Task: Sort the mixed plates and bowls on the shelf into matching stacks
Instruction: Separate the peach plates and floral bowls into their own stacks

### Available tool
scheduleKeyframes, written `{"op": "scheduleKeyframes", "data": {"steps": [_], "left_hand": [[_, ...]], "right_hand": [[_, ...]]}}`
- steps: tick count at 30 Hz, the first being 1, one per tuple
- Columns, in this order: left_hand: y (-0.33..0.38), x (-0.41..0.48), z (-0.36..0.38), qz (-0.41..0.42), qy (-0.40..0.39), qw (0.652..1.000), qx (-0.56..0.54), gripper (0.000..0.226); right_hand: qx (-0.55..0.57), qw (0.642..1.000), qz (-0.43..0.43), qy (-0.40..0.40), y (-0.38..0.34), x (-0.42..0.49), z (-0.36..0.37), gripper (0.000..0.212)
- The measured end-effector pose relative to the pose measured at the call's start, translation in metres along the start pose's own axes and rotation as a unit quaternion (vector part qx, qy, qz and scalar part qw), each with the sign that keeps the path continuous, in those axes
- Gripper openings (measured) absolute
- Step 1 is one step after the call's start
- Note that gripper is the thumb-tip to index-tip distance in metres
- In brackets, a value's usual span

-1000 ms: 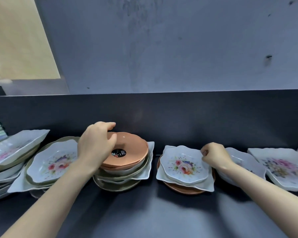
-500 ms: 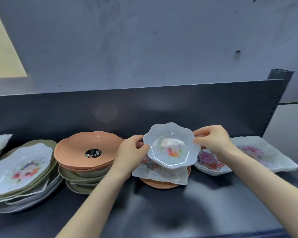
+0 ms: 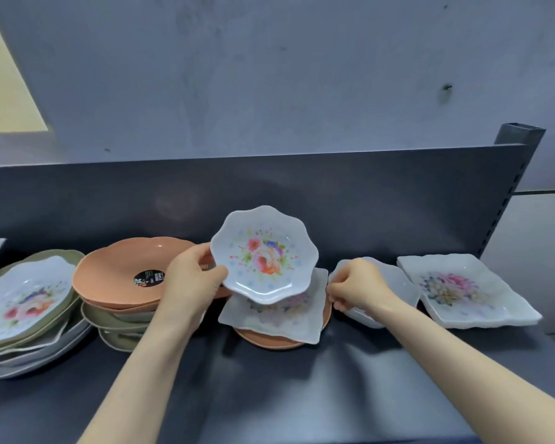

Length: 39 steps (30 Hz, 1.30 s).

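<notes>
The left hand (image 3: pixel 191 280) pinches the flowered bowl (image 3: pixel 264 255) by its left rim, tilted above the square plate (image 3: pixel 279 310), while the right hand's fingers (image 3: pixel 334 291) curl at that plate's right edge.

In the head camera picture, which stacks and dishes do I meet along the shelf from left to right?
Floral dish on green plates → orange bowl with sticker → scalloped floral bowl in the left hand → right hand → square floral plates.
</notes>
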<state>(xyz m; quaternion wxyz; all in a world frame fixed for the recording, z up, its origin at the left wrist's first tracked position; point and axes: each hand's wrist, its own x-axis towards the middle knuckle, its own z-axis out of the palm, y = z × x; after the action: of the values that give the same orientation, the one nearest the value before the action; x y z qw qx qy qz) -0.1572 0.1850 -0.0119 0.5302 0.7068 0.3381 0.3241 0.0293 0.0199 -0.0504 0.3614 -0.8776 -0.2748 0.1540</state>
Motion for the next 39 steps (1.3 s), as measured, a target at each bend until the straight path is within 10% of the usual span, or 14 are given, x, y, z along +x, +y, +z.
{"op": "scheduleKeyframes", "data": {"steps": [10, 17, 39], "left_hand": [[0.006, 0.005, -0.013, 0.02, 0.012, 0.999, 0.023, 0.056], [0.007, 0.007, -0.021, 0.029, -0.009, 0.999, 0.018, 0.051], [0.018, -0.01, 0.108, -0.039, -0.08, 0.992, -0.092, 0.039]], "right_hand": [[-0.088, 0.994, 0.031, -0.05, 0.005, 0.017, 0.027, 0.024], [0.142, 0.983, 0.116, 0.012, -0.006, 0.013, 0.019, 0.024], [0.13, 0.963, 0.146, 0.184, 0.147, -0.021, -0.175, 0.011]]}}
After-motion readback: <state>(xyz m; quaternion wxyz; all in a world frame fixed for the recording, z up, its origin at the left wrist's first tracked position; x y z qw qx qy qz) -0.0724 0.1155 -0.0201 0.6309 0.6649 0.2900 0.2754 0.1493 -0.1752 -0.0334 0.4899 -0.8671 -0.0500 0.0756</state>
